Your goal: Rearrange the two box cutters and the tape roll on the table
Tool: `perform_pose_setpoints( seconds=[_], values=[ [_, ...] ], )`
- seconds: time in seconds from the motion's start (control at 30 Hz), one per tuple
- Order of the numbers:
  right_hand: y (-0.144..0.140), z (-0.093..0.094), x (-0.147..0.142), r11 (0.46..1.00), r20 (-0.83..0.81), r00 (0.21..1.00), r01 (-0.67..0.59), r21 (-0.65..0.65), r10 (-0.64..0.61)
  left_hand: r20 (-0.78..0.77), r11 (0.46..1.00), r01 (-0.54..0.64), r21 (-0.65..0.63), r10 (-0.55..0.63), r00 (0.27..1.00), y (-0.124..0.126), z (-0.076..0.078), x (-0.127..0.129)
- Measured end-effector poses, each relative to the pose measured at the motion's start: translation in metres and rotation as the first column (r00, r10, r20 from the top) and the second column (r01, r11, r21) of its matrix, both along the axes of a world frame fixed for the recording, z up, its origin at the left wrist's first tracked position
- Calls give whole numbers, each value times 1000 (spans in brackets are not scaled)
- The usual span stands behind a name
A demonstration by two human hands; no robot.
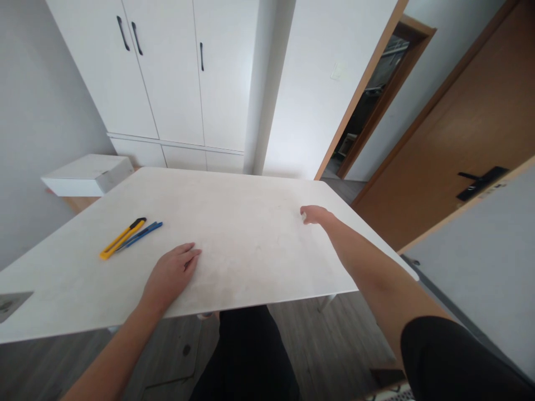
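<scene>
My left hand [172, 274] rests on the white table [242, 223] near its front edge, fingers stretched out and slightly bent, holding nothing that shows. Farther off to the right, my right hand [316, 215] is closed low over the tabletop. A small white piece [304, 216] pokes out between its fingers; its kind is too small to make out. To the left of my left hand lie a yellow utility knife [119, 242] with a black end and, beside it, a slim blue tool [140, 235] that looks like a second cutter.
Past the table's far left corner stands a white box-like unit [79, 172]. White cabinets [167, 72] line the back wall. A brown door [460, 111] is on the right. A grey panel [14, 303] is set in the table's left front corner.
</scene>
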State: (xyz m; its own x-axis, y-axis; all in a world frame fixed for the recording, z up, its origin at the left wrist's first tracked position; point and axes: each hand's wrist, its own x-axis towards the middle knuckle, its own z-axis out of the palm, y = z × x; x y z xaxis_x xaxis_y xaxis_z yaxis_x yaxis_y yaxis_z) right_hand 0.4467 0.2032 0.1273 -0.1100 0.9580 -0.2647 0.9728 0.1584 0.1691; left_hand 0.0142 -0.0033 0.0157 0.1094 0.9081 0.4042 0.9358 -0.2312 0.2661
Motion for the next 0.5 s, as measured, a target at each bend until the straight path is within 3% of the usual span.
perform_pose_setpoints(
  seconds=[0.37,0.5],
  values=[
    [-10,2,0,976,6,994,111,-189,-112,27,1000,-5,-12,5,1000,-1,-1,1],
    [-11,6,-11,988,120,983,145,-51,-138,25,999,-31,-23,31,999,-5,6,7]
  ],
)
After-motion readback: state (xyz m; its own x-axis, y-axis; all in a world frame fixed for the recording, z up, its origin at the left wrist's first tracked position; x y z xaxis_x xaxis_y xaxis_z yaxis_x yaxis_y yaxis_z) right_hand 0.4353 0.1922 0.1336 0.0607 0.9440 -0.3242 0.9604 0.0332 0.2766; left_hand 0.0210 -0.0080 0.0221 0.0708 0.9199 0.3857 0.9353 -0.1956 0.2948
